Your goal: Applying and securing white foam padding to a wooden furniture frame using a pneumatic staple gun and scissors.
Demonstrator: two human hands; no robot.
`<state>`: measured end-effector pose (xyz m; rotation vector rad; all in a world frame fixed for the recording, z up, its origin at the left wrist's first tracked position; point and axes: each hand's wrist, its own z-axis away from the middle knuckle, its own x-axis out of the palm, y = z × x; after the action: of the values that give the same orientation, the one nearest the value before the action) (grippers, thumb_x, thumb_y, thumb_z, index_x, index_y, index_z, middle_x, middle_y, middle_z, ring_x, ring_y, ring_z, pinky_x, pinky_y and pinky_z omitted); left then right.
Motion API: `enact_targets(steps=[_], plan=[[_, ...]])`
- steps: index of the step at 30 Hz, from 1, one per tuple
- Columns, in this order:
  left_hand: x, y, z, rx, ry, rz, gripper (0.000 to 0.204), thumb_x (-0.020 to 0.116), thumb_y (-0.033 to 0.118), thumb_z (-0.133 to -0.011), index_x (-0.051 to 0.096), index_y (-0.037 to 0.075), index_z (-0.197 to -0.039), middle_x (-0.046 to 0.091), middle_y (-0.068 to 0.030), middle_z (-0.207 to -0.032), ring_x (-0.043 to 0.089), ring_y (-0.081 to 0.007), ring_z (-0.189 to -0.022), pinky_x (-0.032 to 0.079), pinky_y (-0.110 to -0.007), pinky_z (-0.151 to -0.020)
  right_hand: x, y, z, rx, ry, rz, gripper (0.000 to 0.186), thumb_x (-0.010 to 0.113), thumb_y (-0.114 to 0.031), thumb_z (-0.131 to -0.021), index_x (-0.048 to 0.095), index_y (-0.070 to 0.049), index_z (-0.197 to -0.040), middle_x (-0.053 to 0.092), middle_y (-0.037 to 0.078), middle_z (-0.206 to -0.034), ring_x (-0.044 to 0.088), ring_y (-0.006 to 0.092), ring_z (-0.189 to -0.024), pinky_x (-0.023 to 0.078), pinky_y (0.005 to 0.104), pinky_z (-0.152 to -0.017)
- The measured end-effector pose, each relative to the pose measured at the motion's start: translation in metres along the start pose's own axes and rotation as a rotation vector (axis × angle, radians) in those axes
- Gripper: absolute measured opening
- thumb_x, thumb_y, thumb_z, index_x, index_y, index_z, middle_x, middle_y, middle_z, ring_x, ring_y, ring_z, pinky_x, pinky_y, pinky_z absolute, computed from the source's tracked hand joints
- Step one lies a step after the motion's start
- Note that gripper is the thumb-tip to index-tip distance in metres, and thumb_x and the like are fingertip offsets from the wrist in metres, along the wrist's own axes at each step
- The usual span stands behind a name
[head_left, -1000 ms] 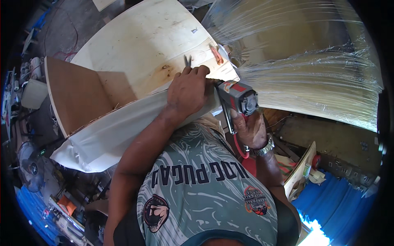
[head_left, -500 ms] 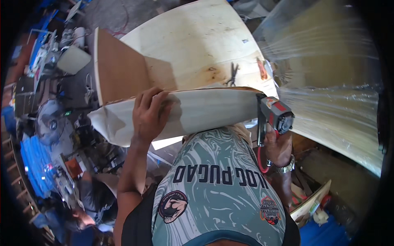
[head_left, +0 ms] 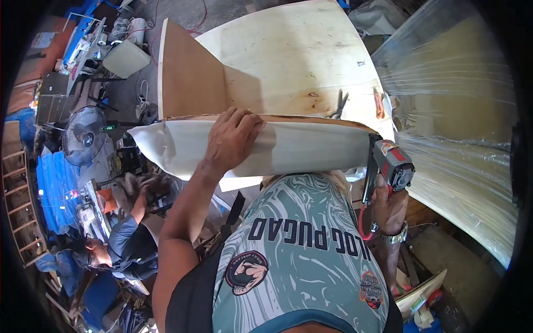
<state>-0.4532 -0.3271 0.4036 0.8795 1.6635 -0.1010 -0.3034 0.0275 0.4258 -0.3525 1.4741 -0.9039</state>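
A long padded-looking panel covered in pale fabric (head_left: 311, 147) lies across in front of my body, with a bare brown edge along its far side. My left hand (head_left: 233, 136) rests on it left of the middle, its fingers curled over that far edge. In my right hand (head_left: 388, 208) is a grey and red staple gun (head_left: 395, 166) with a red air hose (head_left: 362, 222). The gun's nose stands at the panel's right end; whether it touches is hard to tell. Loose fabric bunches at the left end.
Beyond lies a plywood board (head_left: 294, 55) with scissors (head_left: 340, 105) and an orange-handled tool (head_left: 379, 105). An upright wood panel (head_left: 191, 72) stands at its left. Plastic-wrapped furniture (head_left: 455, 127) flanks the right. At left are a fan (head_left: 84, 136) and a co-worker (head_left: 130, 244).
The view has shifted, moving the scene rightward. My left hand sits slightly farther right along the panel edge, fingers more curled. The staple gun stays at the right end. The co-worker's arm has moved.
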Motion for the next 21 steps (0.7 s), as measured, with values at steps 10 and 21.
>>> enact_targets(steps=[10,21], plan=[[0.034,0.053,-0.042,0.185,-0.081,0.063,0.034,0.071,0.035,-0.084,0.063,0.012,-0.108,0.059,-0.0075,-0.109,0.060,-0.0268,-0.098,0.052,-0.039,-0.076,0.009,0.007,-0.001,-0.081,0.089,-0.095,0.037,0.063,-0.034,-0.094,0.063,0.002,-0.087,0.063,0.012,-0.069,0.061,0.0243,-0.062,0.047,0.0370,-0.056],[0.065,0.075,-0.073,0.157,0.002,0.087,0.017,0.063,0.025,-0.091,0.062,0.008,-0.092,0.062,-0.0090,-0.094,0.061,-0.0297,-0.087,0.049,-0.043,-0.079,0.005,0.003,-0.003,-0.106,0.078,-0.063,0.038,0.062,-0.036,-0.096,0.059,0.002,-0.100,0.057,0.001,-0.059,0.053,0.0110,-0.050,0.043,0.0298,-0.046]])
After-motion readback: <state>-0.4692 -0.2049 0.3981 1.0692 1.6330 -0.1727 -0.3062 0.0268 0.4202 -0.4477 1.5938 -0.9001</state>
